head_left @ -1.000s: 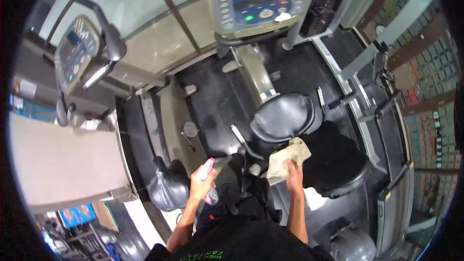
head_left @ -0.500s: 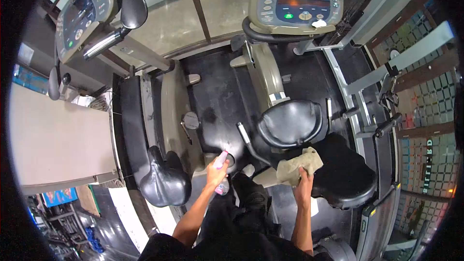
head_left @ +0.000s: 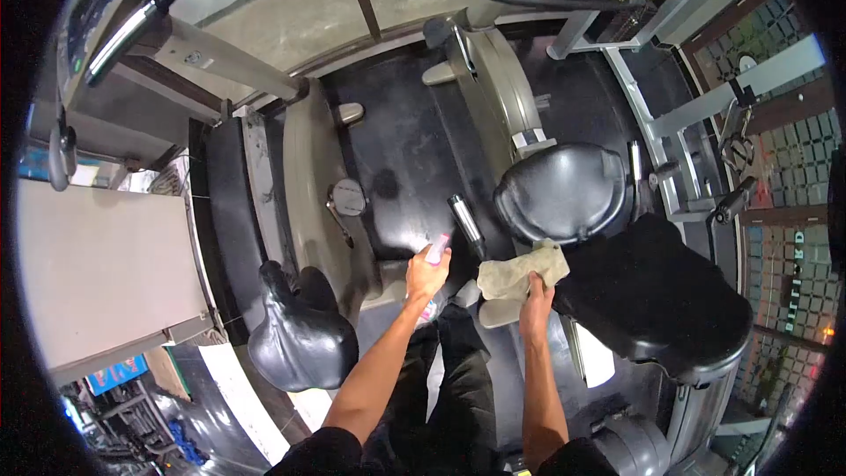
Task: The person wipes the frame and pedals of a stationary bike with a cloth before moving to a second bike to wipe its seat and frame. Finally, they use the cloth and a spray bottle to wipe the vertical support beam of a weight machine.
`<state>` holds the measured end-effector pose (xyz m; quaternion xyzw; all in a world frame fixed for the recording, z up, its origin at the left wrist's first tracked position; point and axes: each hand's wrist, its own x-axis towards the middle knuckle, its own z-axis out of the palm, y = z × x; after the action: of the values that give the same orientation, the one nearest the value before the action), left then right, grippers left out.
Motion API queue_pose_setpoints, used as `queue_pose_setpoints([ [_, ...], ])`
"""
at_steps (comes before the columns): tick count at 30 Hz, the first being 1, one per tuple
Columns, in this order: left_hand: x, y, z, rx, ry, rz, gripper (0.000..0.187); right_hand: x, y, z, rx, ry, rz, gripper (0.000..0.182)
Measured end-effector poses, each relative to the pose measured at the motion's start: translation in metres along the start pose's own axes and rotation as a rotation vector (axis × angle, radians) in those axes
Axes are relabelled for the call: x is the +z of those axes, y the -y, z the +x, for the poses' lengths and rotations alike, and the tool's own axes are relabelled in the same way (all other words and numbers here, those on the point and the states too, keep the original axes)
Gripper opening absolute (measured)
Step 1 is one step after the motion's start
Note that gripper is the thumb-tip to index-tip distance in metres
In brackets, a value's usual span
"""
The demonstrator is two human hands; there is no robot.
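The left hand (head_left: 426, 275) is closed around a pink-topped spray bottle (head_left: 434, 256), near the bike handle (head_left: 464, 212). The right hand (head_left: 535, 293) grips a tan cloth (head_left: 520, 271) just below the black seat (head_left: 561, 192).

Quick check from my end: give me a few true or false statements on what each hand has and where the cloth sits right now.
1. The left hand holds a pink-topped clear spray bottle. True.
2. The right hand is empty. False: it grips a crumpled beige cloth.
3. The cloth lies beside the round black padded seat. True.
4. The cloth is draped over the grey saddle seat. False: that seat is bare, off to the left.
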<state>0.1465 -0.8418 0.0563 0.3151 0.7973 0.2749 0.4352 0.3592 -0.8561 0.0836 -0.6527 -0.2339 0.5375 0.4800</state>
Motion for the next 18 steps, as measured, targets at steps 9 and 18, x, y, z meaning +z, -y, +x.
queue_pose_setpoints([
  [9,0.013,0.016,0.016,0.076,0.048,-0.137,0.029,0.012,-0.030,-0.003,0.004,0.085,-0.053,0.032],
  [18,-0.008,0.034,0.006,0.092,0.086,-0.304,0.029,0.146,-0.059,0.099,-1.030,0.231,-0.867,0.028],
])
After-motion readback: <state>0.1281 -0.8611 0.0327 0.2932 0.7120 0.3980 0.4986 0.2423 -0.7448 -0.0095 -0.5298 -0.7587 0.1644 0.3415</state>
